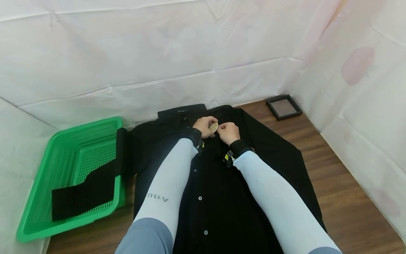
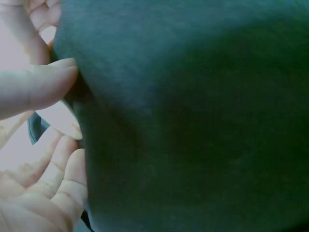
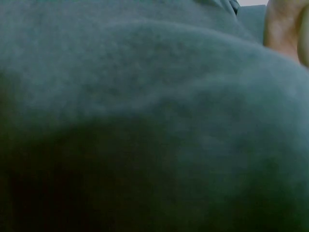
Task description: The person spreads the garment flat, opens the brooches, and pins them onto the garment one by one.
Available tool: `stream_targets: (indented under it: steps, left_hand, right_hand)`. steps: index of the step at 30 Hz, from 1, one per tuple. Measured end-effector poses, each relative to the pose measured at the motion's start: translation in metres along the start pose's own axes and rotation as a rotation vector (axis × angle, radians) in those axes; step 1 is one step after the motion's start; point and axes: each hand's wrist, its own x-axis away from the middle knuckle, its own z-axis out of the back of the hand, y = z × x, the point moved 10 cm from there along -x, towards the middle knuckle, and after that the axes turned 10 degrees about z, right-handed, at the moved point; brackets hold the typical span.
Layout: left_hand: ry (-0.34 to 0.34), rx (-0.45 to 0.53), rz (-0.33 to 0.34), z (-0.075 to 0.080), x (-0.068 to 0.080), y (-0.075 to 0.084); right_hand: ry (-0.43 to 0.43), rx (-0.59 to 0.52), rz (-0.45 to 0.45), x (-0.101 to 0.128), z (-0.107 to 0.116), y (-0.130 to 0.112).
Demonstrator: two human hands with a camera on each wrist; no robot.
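Note:
A black button-up shirt (image 1: 219,197) lies spread on the wooden table, its collar toward the back wall. Over its chest, my left hand (image 1: 204,126) holds a round, pale gold badge (image 1: 214,127) between thumb and fingers. The badge's light edge also shows between the fingers in the left wrist view, beside raised black cloth. Close on its right, my right hand (image 1: 229,132) has its fingers curled and pinches the shirt cloth near the badge's edge. Black cloth fills most of the right wrist view and hides the fingertips there.
At the left stands a green plastic basket (image 1: 38,204), with a shirt sleeve (image 1: 85,190) draped over its rim and into it. A small black square frame (image 1: 284,107) lies at the back right corner. White sheeting (image 1: 142,46) walls the table (image 1: 342,183).

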Motion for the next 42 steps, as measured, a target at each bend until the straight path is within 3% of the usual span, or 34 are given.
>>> stream_targets:
  steps: [5, 12, 23, 30, 42]
  left_hand:
    - [0.053, -0.016, -0.015, -0.0007, -0.0012, -0.0002]
    - [0.061, -0.002, -0.012, -0.0053, -0.0022, -0.0014]
    - [0.087, 0.009, -0.015, -0.0028, 0.0024, -0.0004]
    - [0.098, 0.008, -0.019, -0.0012, 0.0065, 0.0005]
    - [0.078, -0.001, -0.101, -0.0061, 0.0056, 0.005]
  right_hand:
    - [0.038, 0.001, -0.002, 0.0024, 0.0039, 0.0027]
    - [0.079, 0.01, 0.048, 0.0064, 0.0072, 0.0056]
    - [0.024, -0.03, 0.147, 0.0047, 0.0011, 0.007]
    - [0.008, -0.077, 0.138, 0.006, -0.0005, 0.0077]
    - [0.072, 0.005, 0.162, 0.0022, 0.0018, 0.0092]
